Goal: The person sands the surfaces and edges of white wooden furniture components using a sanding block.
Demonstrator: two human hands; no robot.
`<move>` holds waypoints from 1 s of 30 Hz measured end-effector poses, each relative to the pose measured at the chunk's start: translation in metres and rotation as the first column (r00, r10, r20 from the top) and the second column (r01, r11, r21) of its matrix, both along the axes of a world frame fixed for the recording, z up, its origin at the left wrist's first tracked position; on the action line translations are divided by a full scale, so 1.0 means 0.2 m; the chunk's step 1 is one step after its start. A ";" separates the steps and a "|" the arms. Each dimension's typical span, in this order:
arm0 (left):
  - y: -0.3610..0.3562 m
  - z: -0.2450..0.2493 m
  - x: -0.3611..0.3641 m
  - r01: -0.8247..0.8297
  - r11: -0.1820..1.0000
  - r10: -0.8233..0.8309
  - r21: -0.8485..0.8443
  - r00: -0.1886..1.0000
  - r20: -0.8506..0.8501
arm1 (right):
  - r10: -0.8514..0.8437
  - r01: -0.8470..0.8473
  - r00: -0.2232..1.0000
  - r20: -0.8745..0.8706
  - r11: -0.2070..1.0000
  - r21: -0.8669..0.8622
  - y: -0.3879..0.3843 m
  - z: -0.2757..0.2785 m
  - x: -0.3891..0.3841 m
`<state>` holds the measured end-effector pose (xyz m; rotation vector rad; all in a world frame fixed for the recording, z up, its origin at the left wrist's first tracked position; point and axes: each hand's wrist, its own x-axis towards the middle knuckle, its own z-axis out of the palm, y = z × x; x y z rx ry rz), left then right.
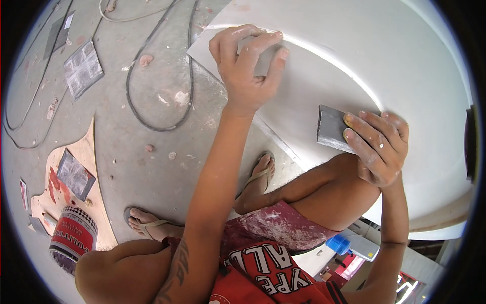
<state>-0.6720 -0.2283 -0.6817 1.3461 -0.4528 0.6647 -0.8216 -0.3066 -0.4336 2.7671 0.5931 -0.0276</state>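
Observation:
My left hand (249, 68) is open over a smooth pale grey curved panel (420, 66), its fingers bent and apart. Its fingertips are beside a bright raised edge that curves across the panel. In my right hand (379, 144) is a folded piece of dark grey sandpaper (331, 129), held by its right part against the panel, above my bent knee. White dust covers the fingers of both hands. The underside of the sandpaper is hidden.
Worn sandpaper sheets (83, 68) lie on the dusty floor, another (76, 175) on a stained plywood offcut (104, 223). A red and black tin (73, 235) stands by my knee. A dark cable (129, 86) loops over the floor. A blue container (338, 244) shows at lower right.

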 end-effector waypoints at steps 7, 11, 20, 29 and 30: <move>0.05 -0.16 0.13 -0.034 0.999 0.035 0.017 0.997 -0.070 | 0.060 -0.071 0.995 0.076 0.986 0.151 -0.04 -0.02 0.00; 0.08 -0.23 0.15 -0.034 0.999 0.035 0.009 0.990 -0.136 | -0.043 0.024 0.996 0.084 0.975 0.219 0.03 -0.02 0.06; 0.14 -0.32 0.14 0.004 0.998 0.024 0.067 0.912 -0.410 | -0.024 0.044 0.990 -0.141 0.989 0.143 0.19 -0.19 0.58; 0.24 -0.43 0.05 0.186 0.978 -0.078 0.092 0.739 -0.669 | 0.035 -0.030 0.983 -0.181 0.999 0.032 0.21 -0.23 0.67; 0.23 -0.46 0.03 0.206 0.976 -0.109 0.065 0.729 -0.675 | 0.037 -0.031 0.980 -0.195 0.999 0.034 0.20 -0.25 0.70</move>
